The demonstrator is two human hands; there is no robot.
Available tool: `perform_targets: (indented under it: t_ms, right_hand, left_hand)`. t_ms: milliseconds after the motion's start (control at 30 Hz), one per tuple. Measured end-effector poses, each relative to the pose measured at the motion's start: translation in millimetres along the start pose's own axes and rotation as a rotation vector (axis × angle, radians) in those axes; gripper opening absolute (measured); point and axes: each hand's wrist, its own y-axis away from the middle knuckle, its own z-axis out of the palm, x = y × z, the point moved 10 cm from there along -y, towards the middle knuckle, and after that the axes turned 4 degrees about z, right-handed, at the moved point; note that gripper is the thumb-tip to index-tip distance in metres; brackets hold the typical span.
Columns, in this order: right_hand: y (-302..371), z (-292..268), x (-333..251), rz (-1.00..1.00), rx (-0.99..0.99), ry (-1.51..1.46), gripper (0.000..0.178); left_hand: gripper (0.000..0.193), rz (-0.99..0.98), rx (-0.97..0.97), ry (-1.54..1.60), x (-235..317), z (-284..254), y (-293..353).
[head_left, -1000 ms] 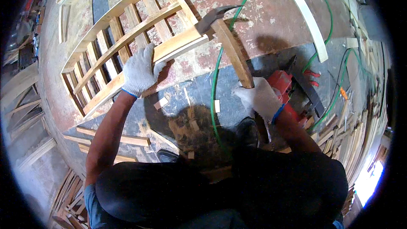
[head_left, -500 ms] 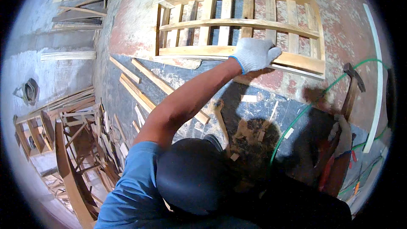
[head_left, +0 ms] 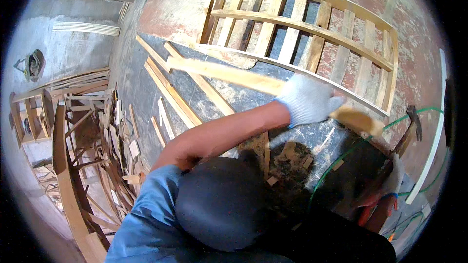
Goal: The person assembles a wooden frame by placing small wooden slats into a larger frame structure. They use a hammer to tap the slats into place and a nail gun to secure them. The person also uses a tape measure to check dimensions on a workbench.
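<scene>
My left hand [head_left: 312, 100], in a pale knitted glove, is closed around the middle of a long light wooden slat [head_left: 229, 75]. The slat is slightly blurred and lies apart from a rectangular wooden frame [head_left: 292, 20], just on its near side. Crosspieces and one lengthwise strip span the frame, which rests on the floor; its near long side [head_left: 341, 89] shows as a thin pale edge. At the right, my gloved right hand [head_left: 396, 175] is wrapped round the handle of a hammer [head_left: 405, 141], its head pointing up. Shadow hides part of that hand.
Loose wooden strips [head_left: 170, 92] lie on the dark floor patch at the left. A green hose [head_left: 341, 156] curves past the hammer. Scrap wood [head_left: 87, 165] is heaped at the far left, and a long pale strip [head_left: 431, 151] lies at the right.
My left hand has drawn the slat away from the frame's near side, toward me. The frame appears farther right and tilted as the view has shifted. My right hand still holds the hammer.
</scene>
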Motion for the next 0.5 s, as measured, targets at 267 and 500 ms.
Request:
perform_targets:
  t_ms: [267,500]
  right_hand:
    - [34,14,-75,-0.266,0.514,0.811,0.032]
    - [153,243,-232,-1.118,-0.053,0.837,0.023]
  left_hand:
    - [0.045,-0.142,-0.200,0.010,-80,105,103]
    - [0.031,0.162,-0.151,-0.100,-28,62,59]
